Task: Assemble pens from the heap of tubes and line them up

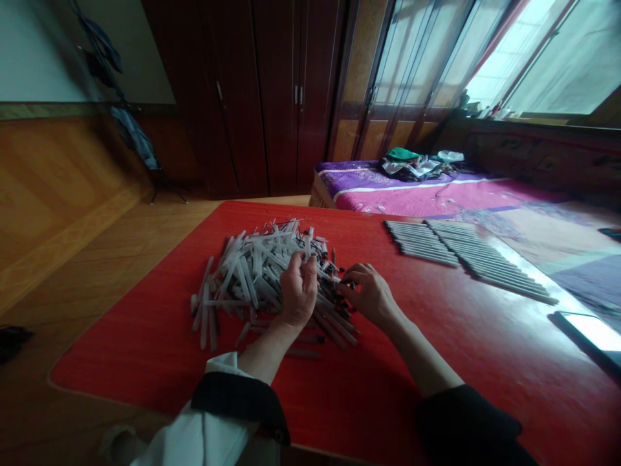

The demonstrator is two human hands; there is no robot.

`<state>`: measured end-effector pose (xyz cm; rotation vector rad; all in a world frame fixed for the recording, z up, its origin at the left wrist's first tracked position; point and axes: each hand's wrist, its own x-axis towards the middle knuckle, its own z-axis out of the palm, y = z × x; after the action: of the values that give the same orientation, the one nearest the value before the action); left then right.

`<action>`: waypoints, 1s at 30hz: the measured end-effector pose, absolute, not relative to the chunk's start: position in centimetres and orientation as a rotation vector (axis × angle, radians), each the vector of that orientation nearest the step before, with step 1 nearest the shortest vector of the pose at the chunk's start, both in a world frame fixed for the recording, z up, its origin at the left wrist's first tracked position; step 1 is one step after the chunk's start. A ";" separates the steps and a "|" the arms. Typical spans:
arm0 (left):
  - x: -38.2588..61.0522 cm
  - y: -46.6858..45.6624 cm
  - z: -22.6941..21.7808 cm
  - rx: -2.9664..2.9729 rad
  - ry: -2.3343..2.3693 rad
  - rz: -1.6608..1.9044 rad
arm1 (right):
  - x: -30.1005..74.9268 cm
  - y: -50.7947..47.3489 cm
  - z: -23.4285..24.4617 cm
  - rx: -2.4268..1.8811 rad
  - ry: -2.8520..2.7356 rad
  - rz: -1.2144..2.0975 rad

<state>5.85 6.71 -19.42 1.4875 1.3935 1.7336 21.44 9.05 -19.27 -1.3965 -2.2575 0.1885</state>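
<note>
A heap of translucent white plastic tubes (252, 272), which look like pen barrels, lies loose on the red table (160, 323). My left hand (299, 294) is closed over the heap's right side, its fingers round a pen barrel (307, 244) that points up from the fist. Just to the right, my right hand (371, 294) has its thumb and fingers pinched together at the heap's edge. Small dark pieces (342, 291) lie by those fingertips; whether one is held is too small to make out.
Two neat rows of grey pen-like sticks (490, 259) lie at the table's right. A phone (589, 336) rests at the right edge. Beyond stand a bed (436, 194) with folded clothes (412, 165), a dark wardrobe (276, 97) and a coat stand (130, 126).
</note>
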 end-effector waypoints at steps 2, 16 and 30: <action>5.8 6.7 -19.4 1.488 1.399 1.728 | 21.1 8.5 -18.9 -1.354 -2.328 0.164; 5.8 6.8 -19.4 1.463 1.414 1.749 | 19.8 7.4 -19.6 -1.497 -2.314 0.111; 5.8 6.9 -19.5 1.434 1.427 1.743 | 19.8 8.0 -20.4 -1.466 -2.092 0.349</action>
<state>5.83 6.88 -19.51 1.4344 1.4268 1.7429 19.79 8.03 -20.41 -1.4660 -2.0923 0.3494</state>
